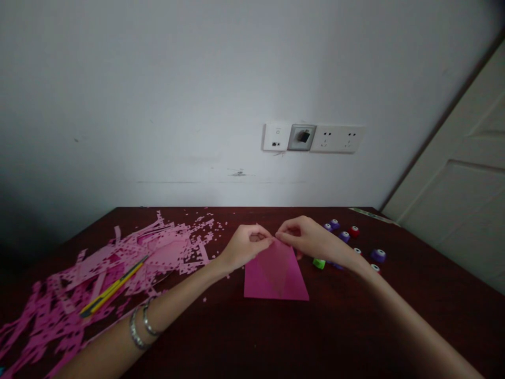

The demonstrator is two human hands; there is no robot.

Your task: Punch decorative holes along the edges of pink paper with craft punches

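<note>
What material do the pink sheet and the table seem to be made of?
The pink sheet looks like thin matte paper: both hands, left hand and right hand, pinch its far edge and fold lines show faintly. The table seems dark reddish wood or veneer, slightly glossy; grain is not clear.

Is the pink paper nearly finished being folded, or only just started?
Looks early. Already done: a heap of punched pink scraps lies at the left, with a yellow knife on it. In hand: the left hand and right hand pinch the pink sheet at its far tip. Left: it shows only faint creases.
</note>
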